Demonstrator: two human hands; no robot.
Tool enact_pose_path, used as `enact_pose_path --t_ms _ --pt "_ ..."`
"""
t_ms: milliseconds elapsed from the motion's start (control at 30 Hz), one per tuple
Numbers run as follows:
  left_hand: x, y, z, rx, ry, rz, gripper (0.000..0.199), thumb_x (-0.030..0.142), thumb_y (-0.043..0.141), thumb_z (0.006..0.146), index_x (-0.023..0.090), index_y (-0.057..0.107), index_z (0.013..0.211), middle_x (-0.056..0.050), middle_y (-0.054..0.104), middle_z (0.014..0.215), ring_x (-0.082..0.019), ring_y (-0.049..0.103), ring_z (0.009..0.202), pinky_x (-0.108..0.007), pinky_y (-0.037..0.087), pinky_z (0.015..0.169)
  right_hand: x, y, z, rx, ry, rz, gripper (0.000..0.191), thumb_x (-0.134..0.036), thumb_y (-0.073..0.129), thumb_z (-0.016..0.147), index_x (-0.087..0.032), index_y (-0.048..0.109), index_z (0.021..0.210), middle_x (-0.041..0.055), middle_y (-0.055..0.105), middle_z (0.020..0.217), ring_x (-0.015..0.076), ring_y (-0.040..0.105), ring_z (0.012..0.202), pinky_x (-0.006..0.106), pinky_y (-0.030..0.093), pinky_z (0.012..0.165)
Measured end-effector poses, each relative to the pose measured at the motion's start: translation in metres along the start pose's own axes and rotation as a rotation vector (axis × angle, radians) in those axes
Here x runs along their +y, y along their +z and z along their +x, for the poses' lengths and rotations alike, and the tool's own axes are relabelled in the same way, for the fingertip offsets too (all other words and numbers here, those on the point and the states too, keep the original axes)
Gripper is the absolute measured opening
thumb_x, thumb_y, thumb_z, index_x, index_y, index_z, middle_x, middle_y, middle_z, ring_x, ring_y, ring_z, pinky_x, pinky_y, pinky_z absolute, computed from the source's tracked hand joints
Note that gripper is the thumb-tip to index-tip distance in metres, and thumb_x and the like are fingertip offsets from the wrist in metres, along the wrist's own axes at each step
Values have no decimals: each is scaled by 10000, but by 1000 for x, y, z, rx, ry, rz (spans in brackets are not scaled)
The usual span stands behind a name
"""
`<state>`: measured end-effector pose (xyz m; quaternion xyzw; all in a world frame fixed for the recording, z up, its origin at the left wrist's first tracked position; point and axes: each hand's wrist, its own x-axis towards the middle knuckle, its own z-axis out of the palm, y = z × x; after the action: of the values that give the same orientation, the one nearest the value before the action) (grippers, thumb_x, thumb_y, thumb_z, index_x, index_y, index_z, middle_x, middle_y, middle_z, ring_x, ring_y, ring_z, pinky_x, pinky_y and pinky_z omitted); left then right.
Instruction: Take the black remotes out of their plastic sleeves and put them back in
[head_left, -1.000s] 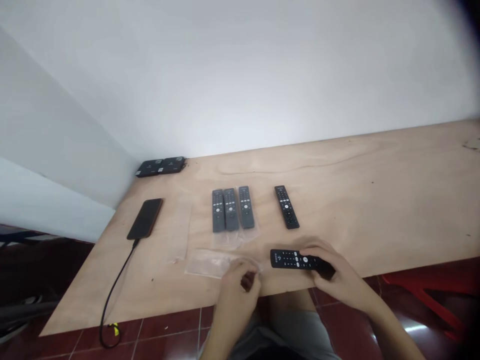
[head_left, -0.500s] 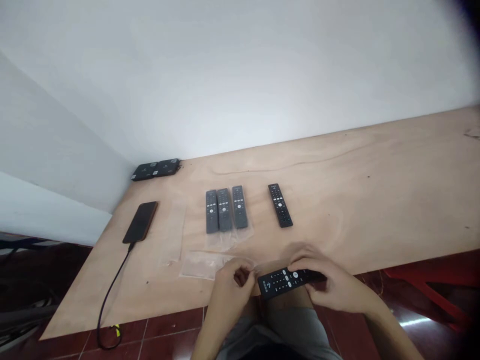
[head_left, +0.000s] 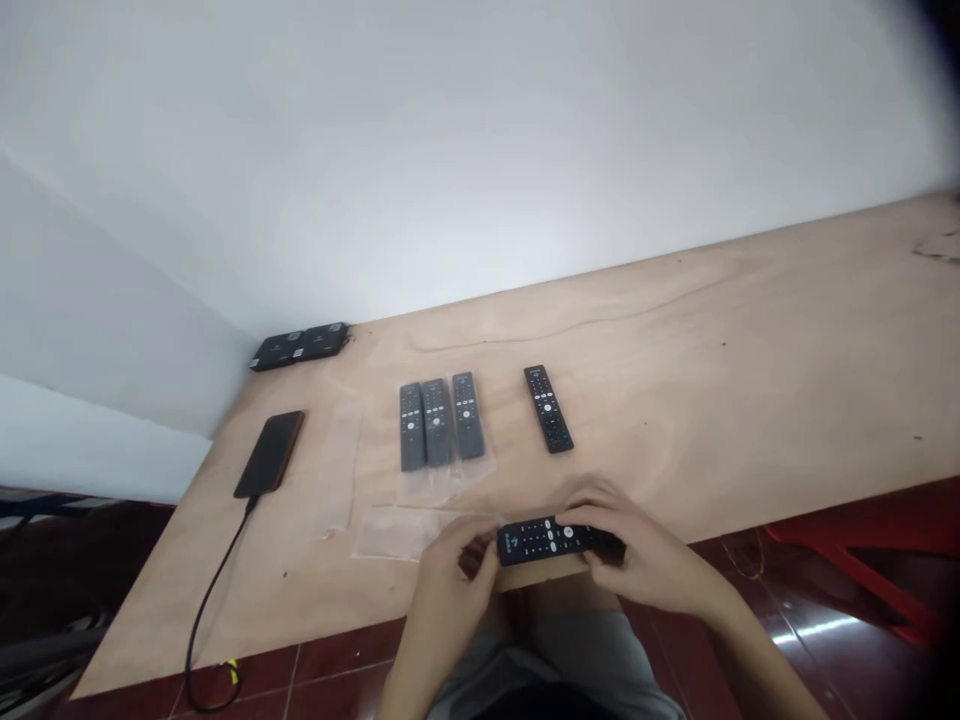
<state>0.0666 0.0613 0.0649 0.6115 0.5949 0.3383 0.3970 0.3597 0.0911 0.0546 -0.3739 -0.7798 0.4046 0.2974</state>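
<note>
Black remote (head_left: 544, 541): being clenched at its far end by right grip (head_left: 626, 550), with left grip (head_left: 457, 560) curling at its near end, hold unclear. Plastic bag (head_left: 390, 532): lying just left of left grip. Three grey remotes (head_left: 437, 422), another black remote (head_left: 548, 408): lying ahead of both grips on bench (head_left: 675, 400).

**Left hand (head_left: 456, 565) and right hand (head_left: 645, 560) close together, near the middle of the view**
The fingers (head_left: 472, 556) of the left hand curl inward, and the fingers (head_left: 592, 497) of the right hand bend over from above. The left forearm (head_left: 411, 665) and the right forearm (head_left: 754, 640) rise from the bottom of the view, slanting toward each other.
</note>
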Motion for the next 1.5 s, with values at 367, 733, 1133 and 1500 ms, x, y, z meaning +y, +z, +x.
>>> enact_pose_path --t_ms 367,733,1133,1500 --pt "1 -8 -4 -47 107 -4 285 295 588 1096 247 811 1268 -98 794 1142 -246 767 1030 -380 654 909 -3 10 3 21 -10 -50 666 -8 688 857 -351 710 1428 79 711 1373 342 603 1348 568 557 1148" --pt "-14 -16 -2 -66 197 99 244 266 671 1059 267 815 1255 -90 793 1171 -242 762 1015 -387 654 906 -8 14 9 15 -15 -85 707 20 681 814 -338 715 1423 73 719 1354 333 612 1321 552 551 1151" --pt "-30 -36 2 43 282 140 257 286 856 941 284 842 1197 -88 774 1199 -288 760 1138 -450 655 1017 -3 18 20 3 -14 -77 711 8 699 794 -337 724 1416 69 735 1358 350 615 1334 600 508 1192" --pt "-41 -39 4 26 310 72 349 300 902 931 307 829 1272 -92 770 1287 -290 749 1214 -485 633 1085 -6 24 33 -11 -29 18 738 -6 700 788 -344 703 1444 73 729 1361 343 633 1338 589 518 1187"
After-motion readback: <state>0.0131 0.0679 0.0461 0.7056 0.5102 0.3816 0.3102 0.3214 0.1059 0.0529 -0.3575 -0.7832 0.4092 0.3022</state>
